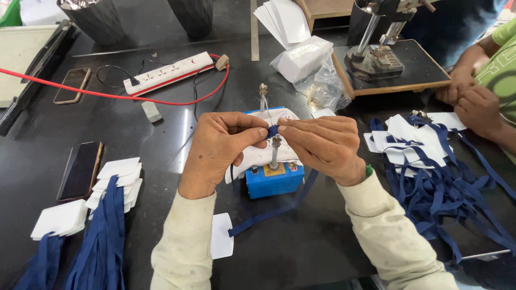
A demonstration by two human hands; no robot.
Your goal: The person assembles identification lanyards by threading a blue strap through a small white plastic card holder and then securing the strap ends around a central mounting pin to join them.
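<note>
Both the left hand (220, 145) and right hand (322, 142) pinch a soft, limp navy fabric strap (273, 130); it likely needs gripping close to the fold.

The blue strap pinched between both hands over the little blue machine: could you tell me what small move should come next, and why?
Probably lower the blue strap onto the upright metal post of the blue machine. The left hand and right hand pinch it just above the post's tip, with the rest trailing down toward the white card.

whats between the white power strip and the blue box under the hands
In the head view, bare black tabletop lies between the white power strip and the blue box, crossed by a thin black cable.
</note>
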